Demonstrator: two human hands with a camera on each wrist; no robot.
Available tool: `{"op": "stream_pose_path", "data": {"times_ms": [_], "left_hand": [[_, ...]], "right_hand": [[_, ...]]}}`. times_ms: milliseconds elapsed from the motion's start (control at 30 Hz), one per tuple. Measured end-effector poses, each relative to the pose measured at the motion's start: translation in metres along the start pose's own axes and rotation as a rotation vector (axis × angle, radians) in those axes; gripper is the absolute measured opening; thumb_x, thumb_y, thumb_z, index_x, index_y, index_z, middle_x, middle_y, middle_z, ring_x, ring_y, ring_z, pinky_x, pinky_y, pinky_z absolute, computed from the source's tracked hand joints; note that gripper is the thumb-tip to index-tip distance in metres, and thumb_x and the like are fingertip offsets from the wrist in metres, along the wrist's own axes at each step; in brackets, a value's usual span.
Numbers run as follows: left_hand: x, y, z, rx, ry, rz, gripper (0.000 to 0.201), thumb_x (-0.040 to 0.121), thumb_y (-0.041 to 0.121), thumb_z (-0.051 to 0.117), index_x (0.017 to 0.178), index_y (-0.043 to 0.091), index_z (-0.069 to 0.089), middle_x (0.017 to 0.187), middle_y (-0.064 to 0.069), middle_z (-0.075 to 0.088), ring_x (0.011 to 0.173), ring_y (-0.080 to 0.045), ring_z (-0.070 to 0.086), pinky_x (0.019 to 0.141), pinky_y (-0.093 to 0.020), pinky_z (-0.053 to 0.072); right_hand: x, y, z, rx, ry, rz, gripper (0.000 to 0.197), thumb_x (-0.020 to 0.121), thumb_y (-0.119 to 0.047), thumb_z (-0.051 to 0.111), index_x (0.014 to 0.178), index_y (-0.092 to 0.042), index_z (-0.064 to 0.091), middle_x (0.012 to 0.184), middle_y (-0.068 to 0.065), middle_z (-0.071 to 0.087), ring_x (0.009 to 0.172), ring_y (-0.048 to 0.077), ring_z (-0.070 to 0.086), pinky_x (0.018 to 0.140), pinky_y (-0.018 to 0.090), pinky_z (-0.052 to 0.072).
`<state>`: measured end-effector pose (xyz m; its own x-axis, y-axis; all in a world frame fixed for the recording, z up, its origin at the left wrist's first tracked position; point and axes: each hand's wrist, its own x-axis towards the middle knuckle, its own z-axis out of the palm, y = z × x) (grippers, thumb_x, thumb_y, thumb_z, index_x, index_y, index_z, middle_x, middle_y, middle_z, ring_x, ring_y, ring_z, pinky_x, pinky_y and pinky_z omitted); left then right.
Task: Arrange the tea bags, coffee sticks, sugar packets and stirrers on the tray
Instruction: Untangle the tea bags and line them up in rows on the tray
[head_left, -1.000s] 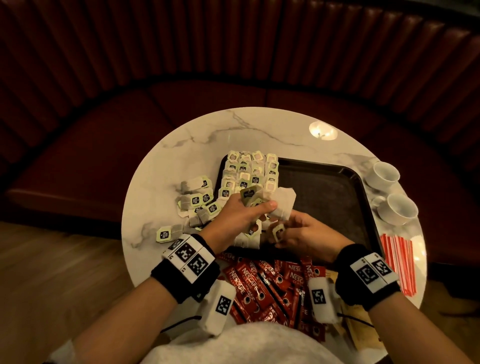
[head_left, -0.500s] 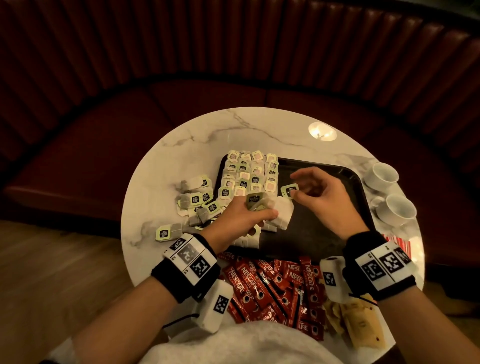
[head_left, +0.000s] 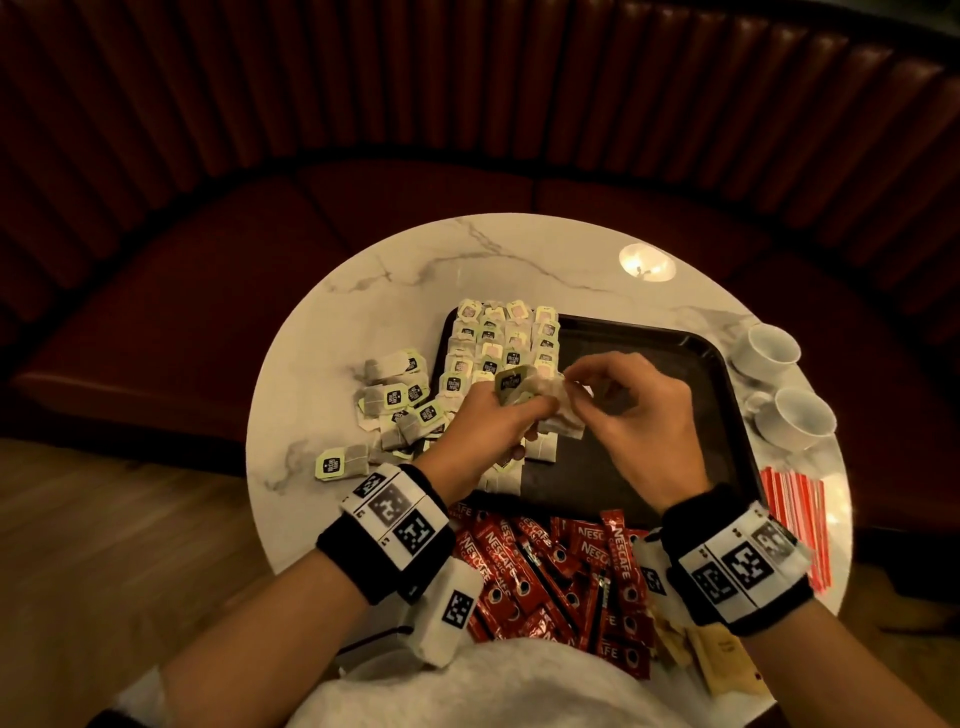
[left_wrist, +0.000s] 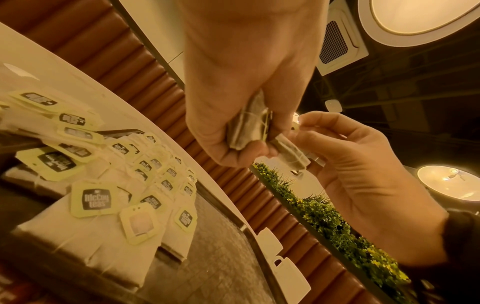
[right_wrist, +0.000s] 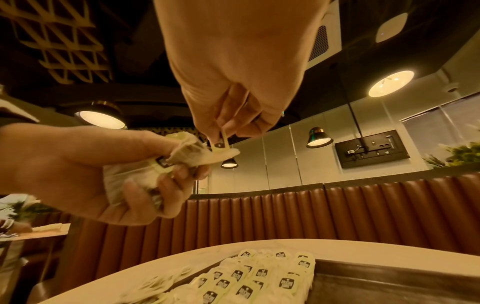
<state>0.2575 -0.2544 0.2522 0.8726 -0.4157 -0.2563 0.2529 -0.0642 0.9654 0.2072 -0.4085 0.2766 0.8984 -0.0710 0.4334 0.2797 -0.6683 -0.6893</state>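
A black tray (head_left: 675, 374) lies on the round marble table (head_left: 395, 270); rows of tea bags (head_left: 506, 343) with pale green tags fill its left part. My left hand (head_left: 483, 426) hovers over the tray's left side and grips a bunch of tea bags (head_left: 519, 389), also seen as a crumpled bunch of tea bags (right_wrist: 145, 174). My right hand (head_left: 639, 410) meets it from the right and pinches the tag of one bag (right_wrist: 221, 144) in the bunch. More loose tea bags (head_left: 400, 400) lie on the table left of the tray.
Red coffee sticks (head_left: 561, 571) are heaped at the table's near edge, with tan sugar packets (head_left: 722, 660) to their right. Red-striped stirrers (head_left: 795, 509) lie at the right edge. Two white cups (head_left: 779, 384) stand right of the tray. A padded red bench curves behind.
My right hand laid a tea bag on the tray, then came back left to the bunch in my left hand and now pinches a tag. My left hand barely moved.
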Motion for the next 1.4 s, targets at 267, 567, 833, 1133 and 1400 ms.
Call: {"op": "stream_pose_path", "data": {"times_ms": [267,567,833,1133,1400], "left_hand": [[0.003,0.003,0.002,-0.287,0.05,-0.028,0.007,0.094,0.019,0.062,0.088,0.014,0.063,0.07,0.001,0.059,0.059,-0.009,0.05,0.047,-0.022,0.039],[0.0,0.004,-0.003,-0.361,0.064,0.021,0.017,0.09,0.021,0.068,0.1,0.008,0.069,0.087,-0.009,0.068,0.072,-0.016,0.057,0.049,-0.022,0.04],[0.004,0.0,-0.004,-0.317,0.147,0.046,0.023,0.084,0.021,0.075,0.103,0.011,0.067,0.098,-0.017,0.071,0.086,-0.027,0.063,0.055,-0.027,0.044],[0.005,0.0,-0.006,-0.233,0.159,0.06,0.012,0.086,0.01,0.073,0.092,0.014,0.064,0.079,-0.001,0.066,0.07,-0.015,0.06,0.048,-0.025,0.043],[-0.001,0.007,-0.005,-0.146,0.138,0.108,0.012,0.083,0.013,0.076,0.084,0.017,0.065,0.071,0.004,0.068,0.06,-0.007,0.062,0.052,-0.026,0.043]], "right_hand": [[-0.011,-0.003,0.006,-0.064,0.075,0.028,0.019,0.082,-0.025,0.076,0.102,-0.027,0.075,0.096,-0.013,0.06,0.094,0.014,0.057,0.075,0.042,0.053],[-0.009,-0.008,0.008,0.071,0.067,0.077,0.02,0.086,-0.022,0.07,0.105,-0.028,0.072,0.104,-0.009,0.066,0.102,0.007,0.058,0.086,0.03,0.051],[-0.005,-0.007,0.009,0.285,0.052,0.267,0.021,0.088,-0.014,0.072,0.108,-0.019,0.067,0.094,-0.003,0.07,0.087,0.011,0.068,0.081,0.032,0.058],[-0.006,0.002,0.01,0.413,0.041,0.326,0.017,0.095,-0.008,0.061,0.106,-0.016,0.07,0.1,-0.002,0.073,0.097,0.013,0.069,0.089,0.033,0.057],[-0.007,0.001,0.012,0.37,0.028,0.3,0.023,0.094,-0.002,0.059,0.106,-0.018,0.072,0.103,-0.008,0.072,0.101,-0.001,0.065,0.086,0.011,0.049]]}}
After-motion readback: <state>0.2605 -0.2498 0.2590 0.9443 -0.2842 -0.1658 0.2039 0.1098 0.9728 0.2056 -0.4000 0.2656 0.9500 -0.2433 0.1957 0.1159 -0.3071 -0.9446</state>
